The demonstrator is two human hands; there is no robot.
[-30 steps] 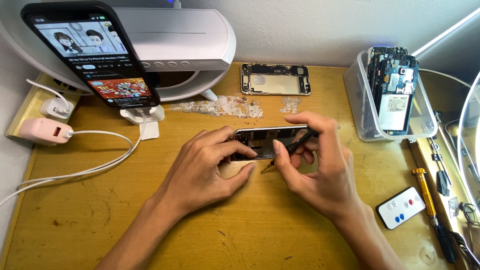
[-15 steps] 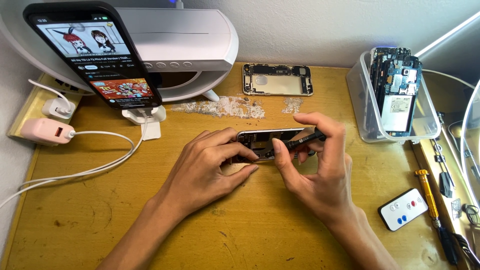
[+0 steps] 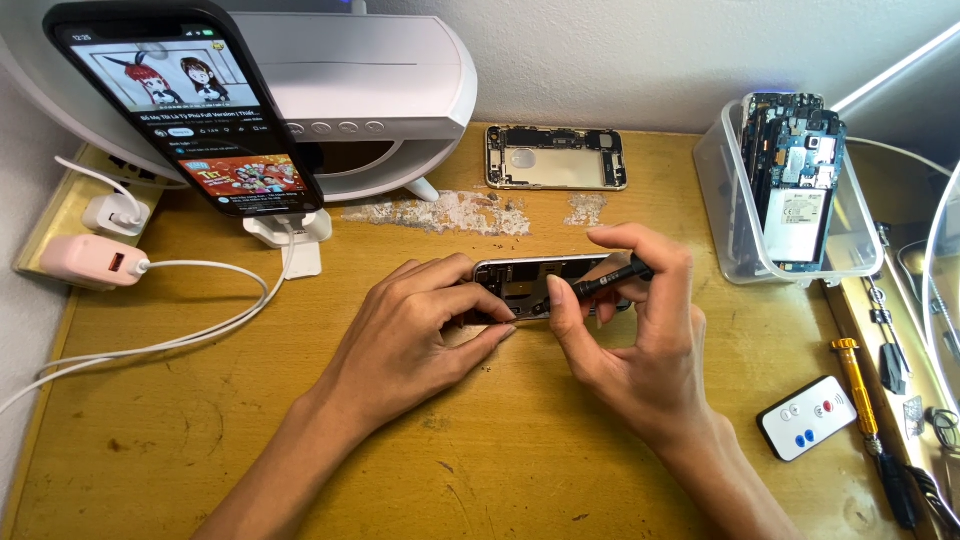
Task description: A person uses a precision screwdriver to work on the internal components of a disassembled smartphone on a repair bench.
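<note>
An opened phone body with its insides showing lies in the middle of the wooden desk. My left hand grips its left end, thumb along the near edge. My right hand holds a thin black tool, pinched between thumb and fingers, its tip over the phone's right half. The right part of the phone is hidden behind my fingers.
An empty phone frame lies at the back. A clear tub with phone parts stands right. A small white remote and a yellow-handled screwdriver lie at the right. A phone on a stand plays video; chargers and cables sit left.
My right hand has shifted its grip slightly, and the black tool now lies more level over the phone. The left hand keeps its hold.
</note>
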